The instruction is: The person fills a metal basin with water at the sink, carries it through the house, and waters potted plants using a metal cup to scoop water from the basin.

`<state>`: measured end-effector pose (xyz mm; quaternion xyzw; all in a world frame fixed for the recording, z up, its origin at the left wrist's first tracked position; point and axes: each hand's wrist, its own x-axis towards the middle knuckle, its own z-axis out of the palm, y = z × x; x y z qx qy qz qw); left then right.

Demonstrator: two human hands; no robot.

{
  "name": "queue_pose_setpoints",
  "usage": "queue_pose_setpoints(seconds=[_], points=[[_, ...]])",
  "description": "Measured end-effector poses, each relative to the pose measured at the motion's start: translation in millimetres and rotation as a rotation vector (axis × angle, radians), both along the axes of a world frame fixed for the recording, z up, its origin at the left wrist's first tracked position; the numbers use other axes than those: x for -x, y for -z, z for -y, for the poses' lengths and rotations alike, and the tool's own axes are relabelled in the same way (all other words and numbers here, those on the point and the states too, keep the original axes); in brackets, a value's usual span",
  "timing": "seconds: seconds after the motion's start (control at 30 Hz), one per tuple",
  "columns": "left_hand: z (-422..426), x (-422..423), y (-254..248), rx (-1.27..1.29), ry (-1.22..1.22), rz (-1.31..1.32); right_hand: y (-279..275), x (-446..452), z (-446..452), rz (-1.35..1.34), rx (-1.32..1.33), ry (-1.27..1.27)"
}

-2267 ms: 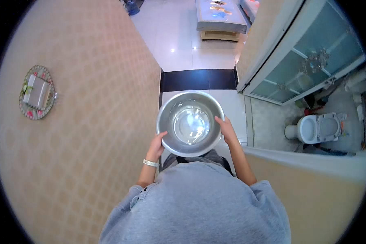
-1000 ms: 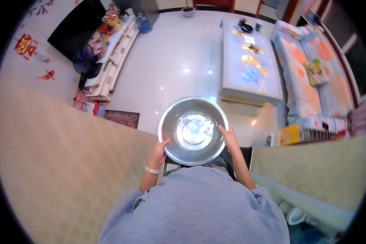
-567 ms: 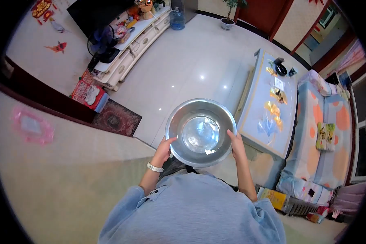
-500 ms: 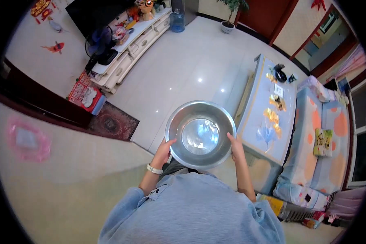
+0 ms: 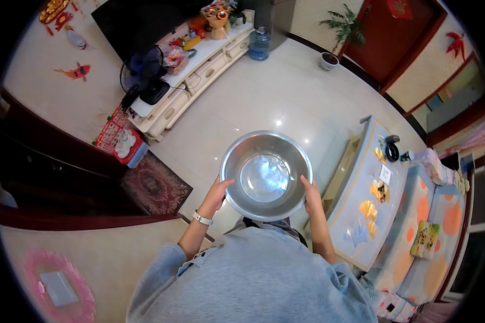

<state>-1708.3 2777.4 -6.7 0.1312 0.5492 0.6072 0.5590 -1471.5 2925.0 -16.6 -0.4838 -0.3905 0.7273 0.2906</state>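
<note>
A round metal basin (image 5: 265, 204) is held in front of my body at waist height, its open side facing up. Light glints off its shiny bottom, and there may be a little clear water inside, though I cannot tell. On the left rim, my left hand (image 5: 215, 195) grips with the thumb over the edge; a white band circles that wrist. The opposite rim is in my right hand (image 5: 311, 195), thumb over the edge and fingers underneath, mostly hidden.
To the right stand a long coffee table (image 5: 342, 226) and a covered sofa (image 5: 415, 237). A white TV cabinet (image 5: 199, 81) with a fan (image 5: 145, 75) lines the left wall. A patterned mat (image 5: 156, 185) lies by a doorway. Farther off are a water jug (image 5: 259, 44) and a potted plant (image 5: 328, 61).
The view has moved forward and turned: the coffee table and sofa sit lower and further right, and more of the left doorway shows. Both hands keep their hold on the basin.
</note>
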Motion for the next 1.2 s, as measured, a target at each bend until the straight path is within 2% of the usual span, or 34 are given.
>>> queue_pose_setpoints(seconds=[0.13,0.23,0.37,0.47,0.57,0.8,0.9,1.0,1.1,1.2], points=[[-55,35,11,-0.002,-0.145,0.021,1,52,-79,-0.077,0.014,-0.121],[-88,53,9,0.067,-0.257,0.035,9,91,-135,-0.036,0.000,-0.225],[-136,82,34,0.053,-0.435,0.090,20,146,-214,-0.103,-0.060,-0.364],[-180,96,18,0.044,-0.543,0.058,17,182,-265,-0.098,-0.058,-0.425],[-219,124,13,0.077,-0.539,0.095,9,212,-312,-0.063,-0.068,-0.486],[-301,187,11,0.025,-0.433,0.101,7,264,-386,-0.066,-0.020,-0.388],[-339,218,7,0.003,-0.382,0.016,10,273,-399,-0.094,-0.023,-0.256],[-358,265,35,0.080,-0.155,0.093,12,272,-397,-0.048,-0.027,-0.104],[-396,294,13,0.127,0.047,0.101,10,275,-391,-0.007,-0.083,0.060],[-436,304,0,0.084,0.180,-0.066,8,272,-383,0.001,-0.086,0.198]])
